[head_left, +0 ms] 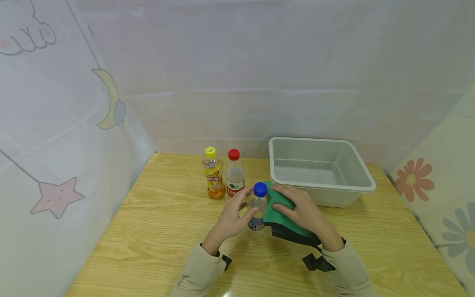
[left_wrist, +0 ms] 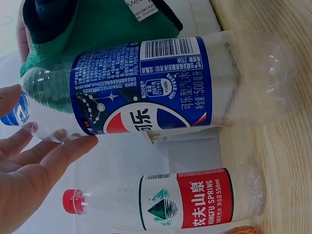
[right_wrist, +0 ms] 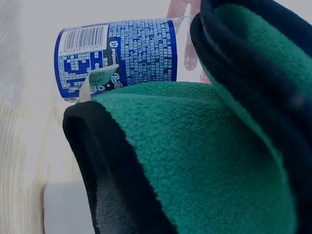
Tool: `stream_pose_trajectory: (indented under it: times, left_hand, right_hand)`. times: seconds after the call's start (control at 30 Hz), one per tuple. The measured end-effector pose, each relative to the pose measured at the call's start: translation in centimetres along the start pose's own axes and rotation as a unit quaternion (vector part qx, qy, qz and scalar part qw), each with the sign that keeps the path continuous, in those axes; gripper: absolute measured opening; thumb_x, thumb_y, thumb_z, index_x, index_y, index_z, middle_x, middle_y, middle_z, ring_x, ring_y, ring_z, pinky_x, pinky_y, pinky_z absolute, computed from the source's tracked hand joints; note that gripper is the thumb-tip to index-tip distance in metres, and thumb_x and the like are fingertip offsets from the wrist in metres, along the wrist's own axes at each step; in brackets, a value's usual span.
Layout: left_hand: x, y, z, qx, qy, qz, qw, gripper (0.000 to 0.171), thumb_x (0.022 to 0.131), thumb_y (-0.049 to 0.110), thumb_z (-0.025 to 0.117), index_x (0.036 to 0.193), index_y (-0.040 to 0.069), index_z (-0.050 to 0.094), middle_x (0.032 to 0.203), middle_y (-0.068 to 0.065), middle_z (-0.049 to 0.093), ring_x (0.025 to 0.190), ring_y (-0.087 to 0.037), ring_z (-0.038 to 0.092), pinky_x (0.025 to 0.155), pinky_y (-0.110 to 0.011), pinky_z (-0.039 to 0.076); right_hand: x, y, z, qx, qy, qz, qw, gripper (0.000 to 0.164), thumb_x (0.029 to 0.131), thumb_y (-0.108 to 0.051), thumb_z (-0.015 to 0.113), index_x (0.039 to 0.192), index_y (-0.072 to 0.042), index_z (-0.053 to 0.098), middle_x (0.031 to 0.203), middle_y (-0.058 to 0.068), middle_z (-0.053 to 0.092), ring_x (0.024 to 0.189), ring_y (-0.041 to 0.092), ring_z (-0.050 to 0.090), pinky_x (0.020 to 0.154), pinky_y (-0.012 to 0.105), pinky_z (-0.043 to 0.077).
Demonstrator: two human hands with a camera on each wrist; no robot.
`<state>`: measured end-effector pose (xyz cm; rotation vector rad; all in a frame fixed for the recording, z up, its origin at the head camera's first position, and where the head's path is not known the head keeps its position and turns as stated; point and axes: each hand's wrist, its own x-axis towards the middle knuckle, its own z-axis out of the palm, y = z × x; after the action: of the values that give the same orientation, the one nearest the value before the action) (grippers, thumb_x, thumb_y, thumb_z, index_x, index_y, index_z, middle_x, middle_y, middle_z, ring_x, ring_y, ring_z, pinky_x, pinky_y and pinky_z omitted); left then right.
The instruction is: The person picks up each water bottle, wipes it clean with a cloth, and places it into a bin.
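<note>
Blue-capped bottle (head_left: 261, 210) stands upright on the surface (head_left: 148, 231), between two hands.
Far and left, a yellow-capped bottle (head_left: 214, 177) and a red-capped bottle (head_left: 235, 171) are best left unbumped; nearer, the left hand (head_left: 231, 216) curves wide by the blue-capped bottle's upper part, and whether it grips cannot be told. A firm hold there seems wise, since thin plastic could tip or dent. Just right, the right hand (head_left: 306, 208) holds a green cloth (head_left: 278, 218), probably best pressed lightly; the tub (head_left: 334, 198) lies farther right.
</note>
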<state>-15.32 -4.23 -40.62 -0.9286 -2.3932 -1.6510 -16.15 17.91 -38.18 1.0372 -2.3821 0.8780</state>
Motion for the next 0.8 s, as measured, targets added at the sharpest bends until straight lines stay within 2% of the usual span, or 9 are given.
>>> stream_pose_trajectory:
  times: [0.23,0.37,0.57,0.8]
  left_hand:
    - [0.0,0.1,0.2,0.009,0.010,-0.012,0.9998,0.051,0.087,0.016,0.062,0.132,0.005,0.042,0.129,-0.011,0.047,0.116,-0.029,0.046,0.086,-0.043,0.048]
    - [-0.1,0.2,0.4,0.019,0.021,-0.015,0.9995,0.054,0.084,0.019,0.067,0.131,0.005,0.043,0.128,-0.012,0.043,0.116,-0.031,0.045,0.082,-0.044,0.049]
    - [0.0,0.1,0.4,0.022,0.034,-0.019,0.9990,0.054,0.082,0.019,0.070,0.129,0.007,0.046,0.121,-0.011,0.043,0.113,-0.027,0.046,0.080,-0.043,0.050]
    - [0.1,0.1,0.3,0.040,0.036,-0.014,0.9984,0.054,0.081,0.017,0.070,0.128,0.002,0.047,0.113,-0.018,0.046,0.107,-0.029,0.048,0.082,-0.037,0.051]
  right_hand:
    - [-0.3,0.1,0.2,-0.004,-0.011,0.012,1.000,0.044,0.074,-0.009,0.073,0.115,-0.002,0.059,0.112,0.015,0.061,0.100,0.031,0.058,0.078,0.045,0.050]
    - [-0.6,0.1,0.4,-0.003,-0.009,0.022,1.000,0.046,0.074,-0.008,0.073,0.117,-0.002,0.058,0.112,0.016,0.061,0.100,0.031,0.058,0.077,0.045,0.050]
    - [-1.0,0.2,0.8,-0.001,-0.002,0.034,0.999,0.047,0.075,-0.007,0.073,0.118,0.000,0.057,0.113,0.017,0.060,0.099,0.032,0.059,0.075,0.046,0.050]
    - [-1.6,0.5,1.5,0.007,0.008,0.049,0.999,0.048,0.075,-0.006,0.072,0.120,0.002,0.055,0.113,0.016,0.060,0.097,0.029,0.059,0.073,0.043,0.050]
